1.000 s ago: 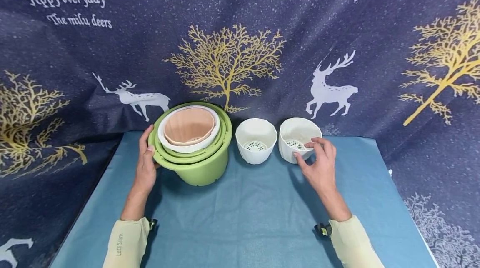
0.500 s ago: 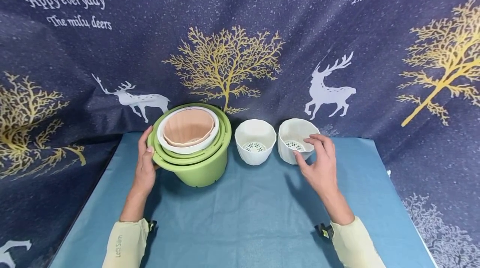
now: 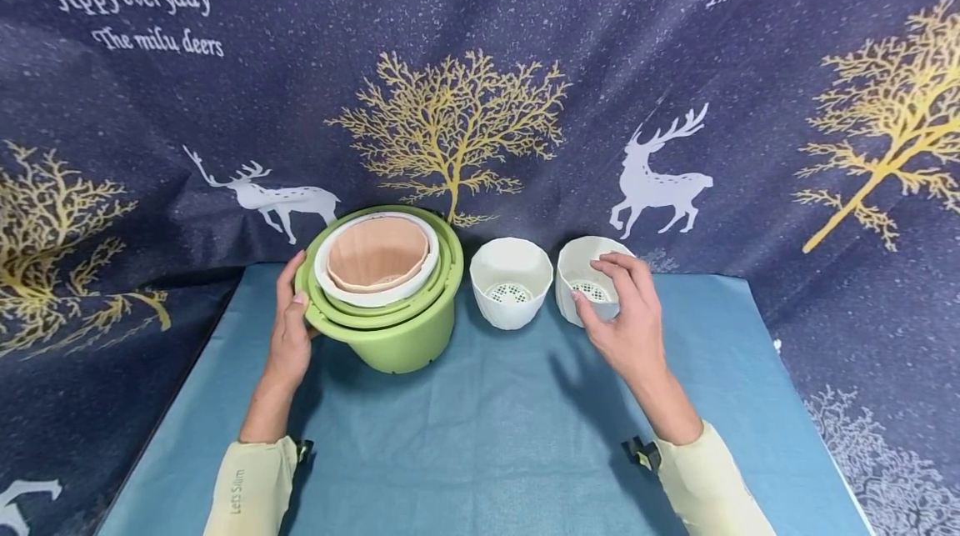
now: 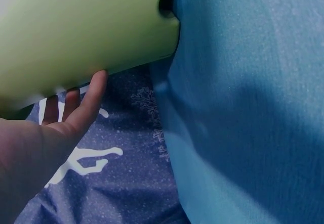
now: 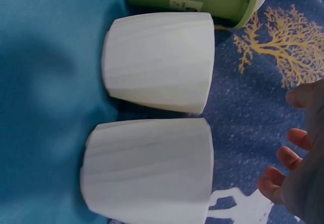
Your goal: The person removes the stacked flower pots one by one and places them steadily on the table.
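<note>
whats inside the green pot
Nested in the green pot sit a green rim, a white pot and a tan pot. Their lower parts and the bottom are hidden.

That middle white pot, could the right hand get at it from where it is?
Probably yes: the right hand hovers at the neighbouring right white pot, and nothing lies between it and the middle white pot.
</note>
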Available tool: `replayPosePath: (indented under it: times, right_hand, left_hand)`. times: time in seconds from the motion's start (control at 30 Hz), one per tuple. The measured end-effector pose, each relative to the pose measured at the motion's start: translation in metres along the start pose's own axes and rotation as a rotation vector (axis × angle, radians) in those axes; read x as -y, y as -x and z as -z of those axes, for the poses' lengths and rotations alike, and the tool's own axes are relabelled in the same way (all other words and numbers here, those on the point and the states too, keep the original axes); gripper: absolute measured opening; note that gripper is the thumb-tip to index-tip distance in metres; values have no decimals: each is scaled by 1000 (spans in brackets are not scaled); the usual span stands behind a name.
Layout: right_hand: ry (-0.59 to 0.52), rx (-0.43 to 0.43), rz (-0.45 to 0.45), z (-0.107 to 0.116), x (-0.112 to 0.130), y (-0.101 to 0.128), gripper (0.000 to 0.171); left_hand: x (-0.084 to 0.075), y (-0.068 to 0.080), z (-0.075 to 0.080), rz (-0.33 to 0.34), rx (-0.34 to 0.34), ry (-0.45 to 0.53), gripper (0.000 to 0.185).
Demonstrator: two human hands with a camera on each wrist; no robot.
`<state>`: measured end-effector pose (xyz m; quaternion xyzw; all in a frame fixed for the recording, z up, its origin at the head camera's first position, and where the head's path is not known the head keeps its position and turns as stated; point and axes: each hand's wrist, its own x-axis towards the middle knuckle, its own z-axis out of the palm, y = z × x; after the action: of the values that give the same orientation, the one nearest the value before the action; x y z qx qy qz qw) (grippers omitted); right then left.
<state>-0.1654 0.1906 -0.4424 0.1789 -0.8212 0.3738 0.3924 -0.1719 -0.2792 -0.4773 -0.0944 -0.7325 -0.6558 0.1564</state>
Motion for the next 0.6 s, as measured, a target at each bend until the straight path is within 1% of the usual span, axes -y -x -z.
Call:
replayPosePath:
  times: [0.23,0.6]
  right_hand:
    - [-32,-5,33,-3,11,-9,46]
    - [-70,20,68,-12,29,-20,46]
  left_hand:
    - [-1,-1,0,1,4,0,56]
    - [0,0,-1,-3,-9,4,56]
